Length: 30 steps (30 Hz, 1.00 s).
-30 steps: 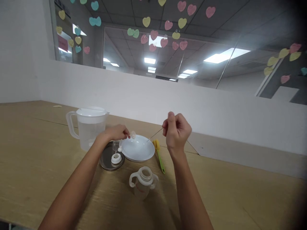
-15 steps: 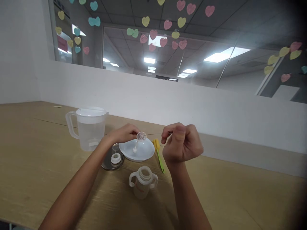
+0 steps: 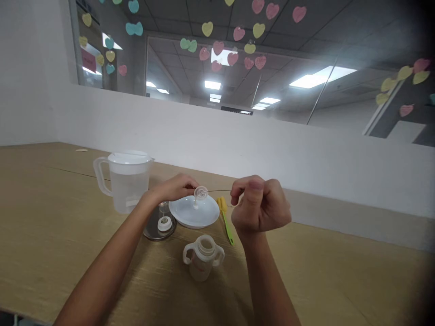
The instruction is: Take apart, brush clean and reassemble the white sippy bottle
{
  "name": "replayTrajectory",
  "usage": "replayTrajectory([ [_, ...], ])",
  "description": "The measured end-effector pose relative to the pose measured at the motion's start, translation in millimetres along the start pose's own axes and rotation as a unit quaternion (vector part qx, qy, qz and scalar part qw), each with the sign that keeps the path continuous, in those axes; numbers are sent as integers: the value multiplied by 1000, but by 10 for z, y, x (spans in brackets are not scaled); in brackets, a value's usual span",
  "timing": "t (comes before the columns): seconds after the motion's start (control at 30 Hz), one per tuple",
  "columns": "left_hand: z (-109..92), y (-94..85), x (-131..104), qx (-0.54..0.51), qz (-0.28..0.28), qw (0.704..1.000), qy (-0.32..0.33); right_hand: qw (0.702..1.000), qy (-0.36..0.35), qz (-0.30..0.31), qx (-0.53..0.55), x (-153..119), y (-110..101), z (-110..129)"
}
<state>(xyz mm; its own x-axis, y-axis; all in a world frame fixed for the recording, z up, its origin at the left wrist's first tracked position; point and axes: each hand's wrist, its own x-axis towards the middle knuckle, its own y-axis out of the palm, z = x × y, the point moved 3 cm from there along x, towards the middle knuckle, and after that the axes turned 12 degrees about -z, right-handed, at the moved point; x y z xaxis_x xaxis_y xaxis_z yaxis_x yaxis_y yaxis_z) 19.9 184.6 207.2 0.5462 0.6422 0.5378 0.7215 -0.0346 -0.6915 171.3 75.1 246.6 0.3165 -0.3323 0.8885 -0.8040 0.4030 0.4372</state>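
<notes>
My left hand [image 3: 176, 186] pinches the edge of a clear, round, ringed bottle nipple [image 3: 200, 193] above a white bowl [image 3: 193, 221]. A small white part [image 3: 196, 205] shows just under the nipple; whether it is joined to it I cannot tell. From my closed right hand [image 3: 260, 206] a thin wire [image 3: 219, 190] runs left into the nipple, its far end hidden. Nearer to me a two-handled baby bottle [image 3: 203, 262] stands upright without a lid. A white ring cap [image 3: 165, 223] lies on a round metal tray [image 3: 154, 233], partly behind my left forearm.
A lidded clear plastic jug [image 3: 129, 185] stands at the left on the wooden table [image 3: 68, 217]. Right of the bowl lies a brush [image 3: 226, 222] with a yellow head and green handle. Behind the table is a white wall [image 3: 190, 136] with a window above.
The small white part under the nipple has shifted slightly up and to the right. My right hand has drawn slightly right with the wire. The bottle, bowl and jug stay put.
</notes>
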Motion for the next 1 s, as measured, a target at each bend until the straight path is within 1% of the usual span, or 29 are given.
replayTrajectory([
  [0.1,17,1,-1,-10,-6,1000,-3,1000,-9,2,8,-11,13,0],
  [0.23,8,3,-6,-7,0,1000,-5,1000,-21,6,5,-47,29,6],
  [0.43,20,26,-5,13,23,1000,-9,999,-19,24,18,-76,23,11],
  [0.53,24,33,-3,16,25,1000,-3,999,-21,29,15,-70,21,11],
  [0.77,-4,34,-12,20,37,999,-16,1000,-11,17,1,-50,3,49],
  [1.0,-1,28,-16,18,34,999,-10,999,-18,39,17,-60,22,49],
])
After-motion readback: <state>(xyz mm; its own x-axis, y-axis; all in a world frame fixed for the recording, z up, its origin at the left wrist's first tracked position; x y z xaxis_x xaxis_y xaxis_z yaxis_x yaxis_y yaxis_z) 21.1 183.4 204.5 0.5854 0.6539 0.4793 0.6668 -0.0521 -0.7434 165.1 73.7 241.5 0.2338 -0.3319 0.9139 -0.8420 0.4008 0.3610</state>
